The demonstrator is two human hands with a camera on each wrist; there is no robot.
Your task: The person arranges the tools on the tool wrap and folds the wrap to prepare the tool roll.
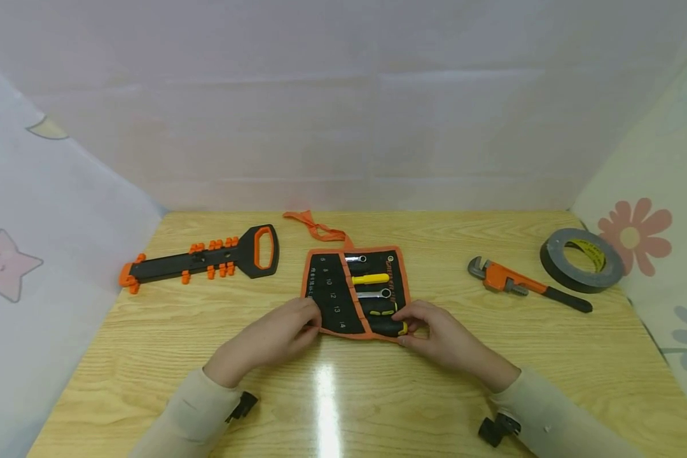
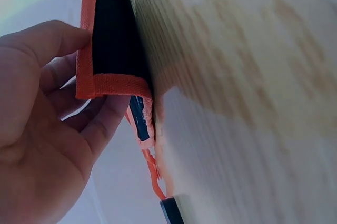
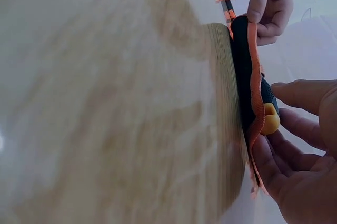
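A black tool roll [image 1: 331, 299] with orange trim lies unfolded, its left flap numbered. My left hand [image 1: 286, 331] pinches its near left corner; the left wrist view shows the thumb on the orange edging [image 2: 86, 66]. At the near right corner, my right hand [image 1: 437, 334] has its fingers and thumb around the end of a tool with a black-and-yellow handle [image 1: 388, 327], the thumb against the edging in the right wrist view. The tool's other end is hidden in its pocket. Beside it sit a yellow handle [image 1: 371, 278], two wrenches [image 1: 378, 293] and another black-and-yellow tool [image 1: 380, 310].
To the left lies a black holder with orange clips and a loop handle [image 1: 257, 251]. An orange pipe wrench [image 1: 527, 283] and a roll of grey tape [image 1: 578, 261] are at the right. An orange tie strap [image 1: 320, 229] trails behind the tool roll. Fabric-covered walls border the table.
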